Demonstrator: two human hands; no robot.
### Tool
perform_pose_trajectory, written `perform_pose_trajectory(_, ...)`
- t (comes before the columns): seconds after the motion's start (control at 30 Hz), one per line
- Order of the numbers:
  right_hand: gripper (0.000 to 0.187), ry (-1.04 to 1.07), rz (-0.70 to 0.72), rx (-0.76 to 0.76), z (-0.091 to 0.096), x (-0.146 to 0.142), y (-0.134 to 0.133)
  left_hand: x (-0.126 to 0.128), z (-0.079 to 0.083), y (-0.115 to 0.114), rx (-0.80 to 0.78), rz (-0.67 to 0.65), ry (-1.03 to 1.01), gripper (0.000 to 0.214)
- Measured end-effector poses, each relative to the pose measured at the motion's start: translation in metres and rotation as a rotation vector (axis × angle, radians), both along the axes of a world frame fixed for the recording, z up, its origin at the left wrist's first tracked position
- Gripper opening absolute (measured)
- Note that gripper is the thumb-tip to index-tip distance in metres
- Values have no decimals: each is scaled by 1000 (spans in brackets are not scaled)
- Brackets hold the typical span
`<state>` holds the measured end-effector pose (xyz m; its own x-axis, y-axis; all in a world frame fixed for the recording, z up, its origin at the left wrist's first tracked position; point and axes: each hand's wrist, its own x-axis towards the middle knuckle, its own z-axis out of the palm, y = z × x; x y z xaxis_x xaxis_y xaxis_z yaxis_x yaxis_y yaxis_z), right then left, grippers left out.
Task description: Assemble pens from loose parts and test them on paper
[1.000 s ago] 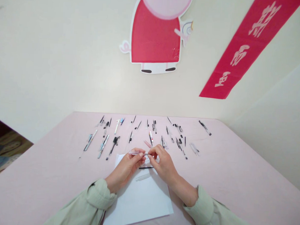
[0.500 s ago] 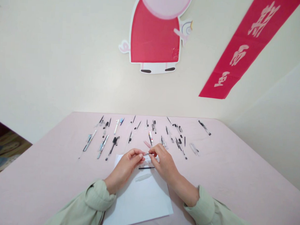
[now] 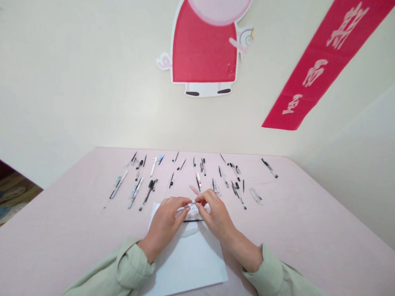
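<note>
Above the top of a white sheet of paper, my two hands come close together. My right hand pinches a slim, dark pen part between thumb and fingertips. The thumb and fingers of my left hand close around the left end of this slender piece, though its exact shape is too small to make out. Below the fingers lies a small patterned piece on the paper. A black pen refill rests along its lower edge, with a clear pen barrel partly behind my left hand.
Several pens and pen parts lie in rows across the pink tabletop, among them a black pen, a white pen and clear barrels. A pink piece sits just beyond my hands. A wall stands behind the table.
My left hand has shifted slightly, its fingers spreading from a tight pinch and turning around the slim piece. It now covers more of the clear barrel. My right hand is nearly still.
</note>
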<state>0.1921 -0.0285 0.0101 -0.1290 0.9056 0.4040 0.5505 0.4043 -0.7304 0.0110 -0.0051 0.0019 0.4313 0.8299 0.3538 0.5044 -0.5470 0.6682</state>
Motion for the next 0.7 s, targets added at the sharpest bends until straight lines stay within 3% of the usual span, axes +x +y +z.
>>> perform_pose_trajectory(0.13, 13, -20, -4, -2, 3, 0, -2, 1, 3, -3, 53, 58, 53, 7)
perform_pose_trajectory(0.7, 21, -16, 39, -10, -1, -4, -4, 0, 1, 1, 199, 0, 105, 8)
